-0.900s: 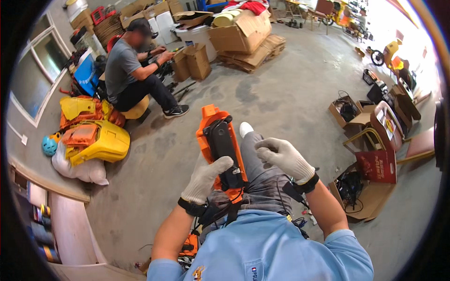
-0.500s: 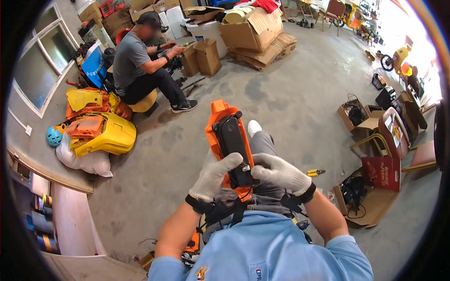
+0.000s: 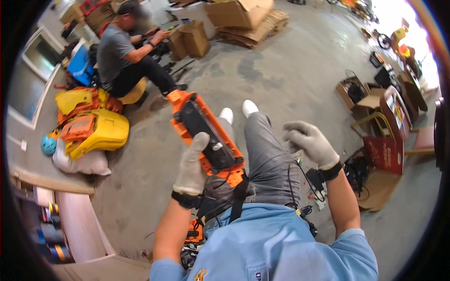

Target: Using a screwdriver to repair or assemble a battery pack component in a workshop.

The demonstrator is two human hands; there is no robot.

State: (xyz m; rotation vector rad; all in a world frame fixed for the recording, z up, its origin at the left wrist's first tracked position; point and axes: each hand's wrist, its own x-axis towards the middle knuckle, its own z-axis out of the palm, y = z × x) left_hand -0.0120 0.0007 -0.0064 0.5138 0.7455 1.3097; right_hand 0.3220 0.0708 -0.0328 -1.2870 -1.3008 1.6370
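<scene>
I sit with an orange and black machine housing resting on my lap, its long side pointing away from me. My left hand, in a grey work glove, grips the housing's near left side, thumb lying on the black top. My right hand, also gloved, hovers above my right thigh, apart from the housing, its fingers curled loosely with nothing in them. My grey trousers and white shoes show beyond the housing.
A seated person works at the far left near cardboard boxes. Yellow and orange plastic covers lie on a white sack at left. Open boxes and a red carton stand at right. Cables and small parts lie by my right hip.
My right hand has let go of the housing and moved off to the right. The housing now tilts further to the left in my left hand.
</scene>
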